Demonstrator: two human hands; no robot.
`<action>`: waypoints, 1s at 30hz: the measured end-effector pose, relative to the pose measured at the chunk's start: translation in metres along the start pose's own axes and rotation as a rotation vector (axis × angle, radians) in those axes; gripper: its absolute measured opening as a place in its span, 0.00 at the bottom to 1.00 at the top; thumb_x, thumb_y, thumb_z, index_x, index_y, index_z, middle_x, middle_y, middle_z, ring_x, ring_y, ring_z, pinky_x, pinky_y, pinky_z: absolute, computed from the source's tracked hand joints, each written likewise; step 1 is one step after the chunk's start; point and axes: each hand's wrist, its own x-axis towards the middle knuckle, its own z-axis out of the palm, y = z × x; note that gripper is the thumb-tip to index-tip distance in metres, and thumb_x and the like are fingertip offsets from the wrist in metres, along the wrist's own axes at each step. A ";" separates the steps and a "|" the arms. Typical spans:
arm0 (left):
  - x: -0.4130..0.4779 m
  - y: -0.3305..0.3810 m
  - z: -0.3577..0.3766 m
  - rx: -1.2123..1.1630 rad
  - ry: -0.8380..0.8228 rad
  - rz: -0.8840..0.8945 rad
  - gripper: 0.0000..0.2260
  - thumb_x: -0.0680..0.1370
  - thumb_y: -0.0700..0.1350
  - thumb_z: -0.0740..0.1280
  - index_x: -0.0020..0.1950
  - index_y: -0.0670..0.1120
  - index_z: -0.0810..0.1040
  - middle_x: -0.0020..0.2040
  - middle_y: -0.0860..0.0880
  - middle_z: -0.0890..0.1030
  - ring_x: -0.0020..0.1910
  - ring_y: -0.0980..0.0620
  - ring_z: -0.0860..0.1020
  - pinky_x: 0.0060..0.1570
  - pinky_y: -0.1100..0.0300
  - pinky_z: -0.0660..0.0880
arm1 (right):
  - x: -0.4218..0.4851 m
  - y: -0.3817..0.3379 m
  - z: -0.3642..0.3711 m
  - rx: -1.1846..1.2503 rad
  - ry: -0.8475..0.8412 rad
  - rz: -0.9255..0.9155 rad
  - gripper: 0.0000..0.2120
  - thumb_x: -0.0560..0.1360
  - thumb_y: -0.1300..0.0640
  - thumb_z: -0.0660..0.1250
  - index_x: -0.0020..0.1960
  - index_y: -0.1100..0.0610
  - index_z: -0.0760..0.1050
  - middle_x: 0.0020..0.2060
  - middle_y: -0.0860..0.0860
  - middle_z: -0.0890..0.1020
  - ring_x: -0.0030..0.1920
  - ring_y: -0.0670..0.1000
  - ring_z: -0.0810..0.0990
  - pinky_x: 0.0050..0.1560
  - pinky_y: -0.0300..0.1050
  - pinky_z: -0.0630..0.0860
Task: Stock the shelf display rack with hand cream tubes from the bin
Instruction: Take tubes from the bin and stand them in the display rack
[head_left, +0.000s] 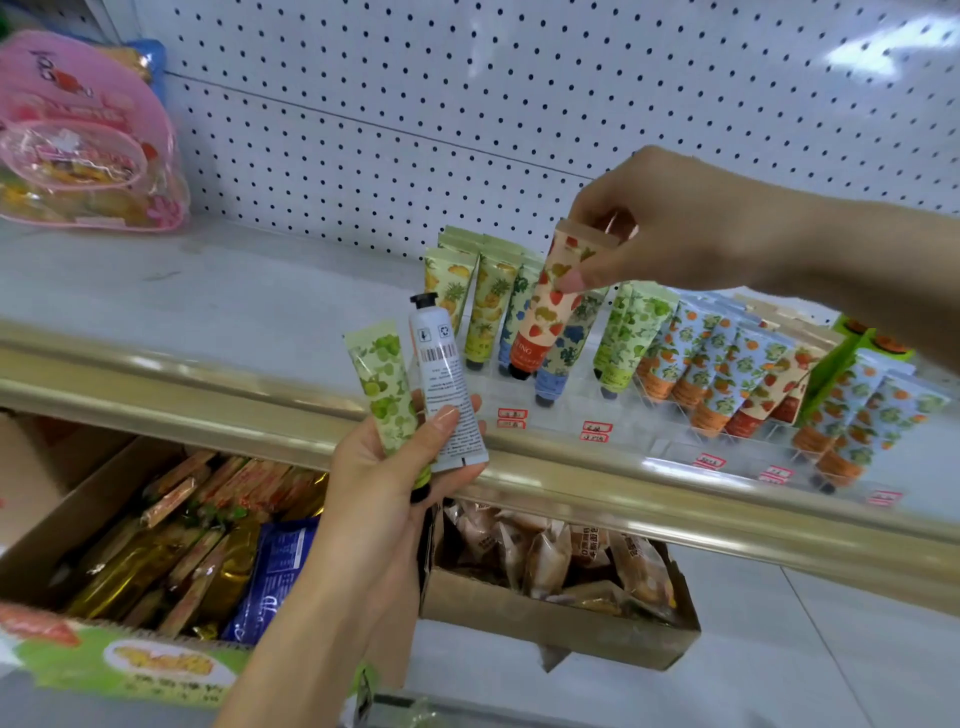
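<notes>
My right hand (670, 218) pinches the crimped top of a strawberry-print hand cream tube (545, 312), cap down, just above the clear display rack (519, 395) on the shelf. My left hand (395, 478) grips two tubes in front of the shelf edge: a green grape-print tube (382, 384) with its cap down and a white tube (447, 384) with its black cap up and barcode facing me. The rack holds several upright tubes: pineapple-print tubes (491, 301), a blue-flower tube (563, 358), a green tube (628, 332) and orange-print tubes (727, 369). The bin is not in view.
A pink snack bag (83, 140) lies at the shelf's far left, before the white pegboard back (467, 104). The gold shelf rail (208, 384) runs across the front. Below it, cardboard boxes of packaged snacks (171, 540) and wrapped pastries (561, 561) stand on the lower shelf.
</notes>
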 end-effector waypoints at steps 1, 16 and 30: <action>0.000 0.000 -0.001 -0.001 0.000 -0.002 0.15 0.69 0.41 0.68 0.55 0.46 0.80 0.52 0.44 0.84 0.50 0.48 0.83 0.44 0.56 0.82 | 0.000 -0.001 0.001 -0.027 0.014 -0.006 0.08 0.70 0.51 0.73 0.42 0.55 0.79 0.33 0.46 0.77 0.33 0.44 0.72 0.30 0.29 0.66; 0.004 0.001 -0.003 -0.021 0.043 -0.001 0.15 0.68 0.42 0.68 0.55 0.46 0.80 0.51 0.45 0.84 0.49 0.50 0.83 0.44 0.56 0.81 | 0.010 0.010 -0.002 -0.013 -0.005 0.006 0.10 0.67 0.49 0.75 0.41 0.56 0.81 0.32 0.48 0.78 0.30 0.43 0.71 0.25 0.26 0.64; 0.005 -0.010 0.008 0.148 -0.078 0.022 0.15 0.67 0.44 0.68 0.53 0.45 0.81 0.48 0.46 0.85 0.48 0.49 0.84 0.43 0.59 0.81 | -0.030 0.028 -0.050 -0.117 -0.011 0.072 0.11 0.66 0.47 0.74 0.41 0.54 0.82 0.40 0.57 0.82 0.44 0.59 0.78 0.38 0.46 0.67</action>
